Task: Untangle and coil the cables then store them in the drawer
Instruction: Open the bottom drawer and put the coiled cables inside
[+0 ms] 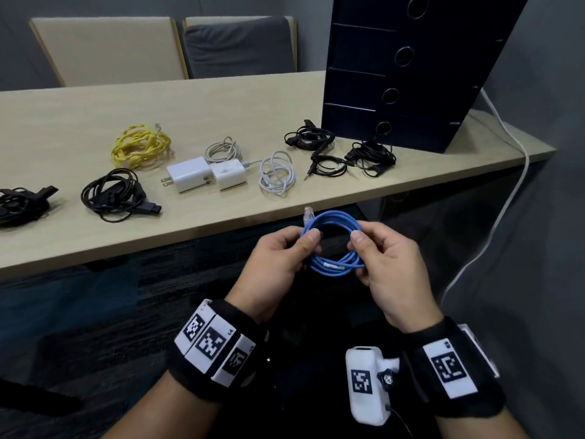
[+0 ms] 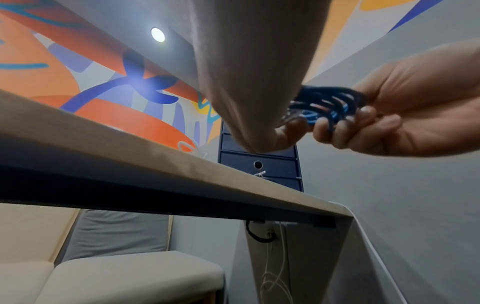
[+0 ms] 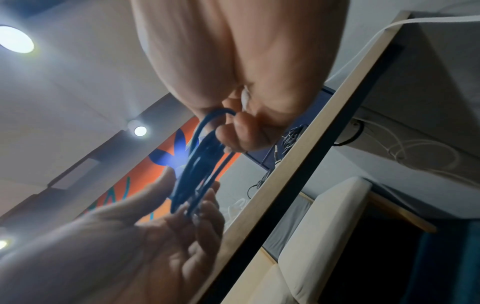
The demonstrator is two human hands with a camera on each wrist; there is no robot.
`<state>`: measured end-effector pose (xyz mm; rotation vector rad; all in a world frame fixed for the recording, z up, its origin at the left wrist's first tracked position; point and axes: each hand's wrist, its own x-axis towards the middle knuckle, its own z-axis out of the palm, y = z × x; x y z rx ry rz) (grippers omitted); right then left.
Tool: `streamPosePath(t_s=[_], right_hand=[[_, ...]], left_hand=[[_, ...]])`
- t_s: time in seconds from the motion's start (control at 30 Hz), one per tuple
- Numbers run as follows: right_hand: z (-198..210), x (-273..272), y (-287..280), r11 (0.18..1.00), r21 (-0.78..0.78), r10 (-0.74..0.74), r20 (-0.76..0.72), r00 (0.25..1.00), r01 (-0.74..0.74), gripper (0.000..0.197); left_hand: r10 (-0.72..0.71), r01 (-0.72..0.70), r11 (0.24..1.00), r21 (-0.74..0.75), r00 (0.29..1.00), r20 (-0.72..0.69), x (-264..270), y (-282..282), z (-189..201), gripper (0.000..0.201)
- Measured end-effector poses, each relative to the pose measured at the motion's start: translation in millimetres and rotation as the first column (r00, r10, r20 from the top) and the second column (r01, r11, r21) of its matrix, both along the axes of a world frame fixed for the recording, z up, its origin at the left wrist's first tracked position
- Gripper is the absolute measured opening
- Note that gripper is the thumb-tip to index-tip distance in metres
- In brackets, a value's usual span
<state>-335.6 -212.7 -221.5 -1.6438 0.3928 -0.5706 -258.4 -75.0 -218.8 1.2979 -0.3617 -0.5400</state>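
Both hands, left hand (image 1: 278, 258) and right hand (image 1: 391, 264), pinch 1 coiled blue cable (image 1: 332, 245) in front of the table (image 1: 221, 103), where 1 yellow bundle (image 1: 141, 145), 2 white chargers (image 1: 205, 174) and 1 drawer unit (image 1: 408, 68) sit.

Desk (image 1: 221, 99): drawer unit (image 1: 408, 68) stands at the right end. Two cable bundles (image 1: 311, 137) (image 1: 372, 156) lie just before it, a small cable (image 1: 326, 166) between them, nearer the front edge. Mid-desk: two chargers (image 1: 190, 174) (image 1: 229, 174) side by side, one coil (image 1: 221, 150) behind, another (image 1: 278, 174) to their right. Left of these, one bundle (image 1: 141, 145) toward the back, one (image 1: 114, 194) toward the front; another (image 1: 22, 202) at the left end. Two chairs (image 1: 107, 49) (image 1: 240, 45) behind the desk. Both hands (image 1: 281, 261) (image 1: 389, 264) hold a coil (image 1: 332, 243) before the front edge, off the desk.
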Motion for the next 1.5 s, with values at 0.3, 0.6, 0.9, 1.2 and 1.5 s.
streamPosePath(t_s=[0.3,0.6,0.9,1.2,1.5], right_hand=[[24,47,-52,0.998,0.066,0.022,-0.019,1.0,-0.021,0.016],[58,114,-123,0.999,0.02,-0.021,-0.149,0.989,0.025,0.017],[69,171,-169,0.992,-0.12,-0.091,-0.496,0.864,0.036,0.031],[85,179,-173,0.969,-0.233,-0.129,-0.754,0.644,-0.079,0.05],[85,194,-138,0.98,-0.144,-0.044,-0.83,0.556,-0.137,0.053]], left_hand=[[0.003,-0.002,0.998,0.065,1.0,-0.014,52,-43,30,0.017],[0.111,-0.109,0.993,0.04,0.993,-0.05,111,-92,53,0.015],[0.14,-0.106,0.979,0.176,0.972,-0.189,149,-114,113,0.018],[0.216,-0.103,0.932,0.347,0.927,-0.307,169,-113,150,0.016],[0.285,-0.105,0.888,0.447,0.89,-0.355,175,-103,161,0.018]])
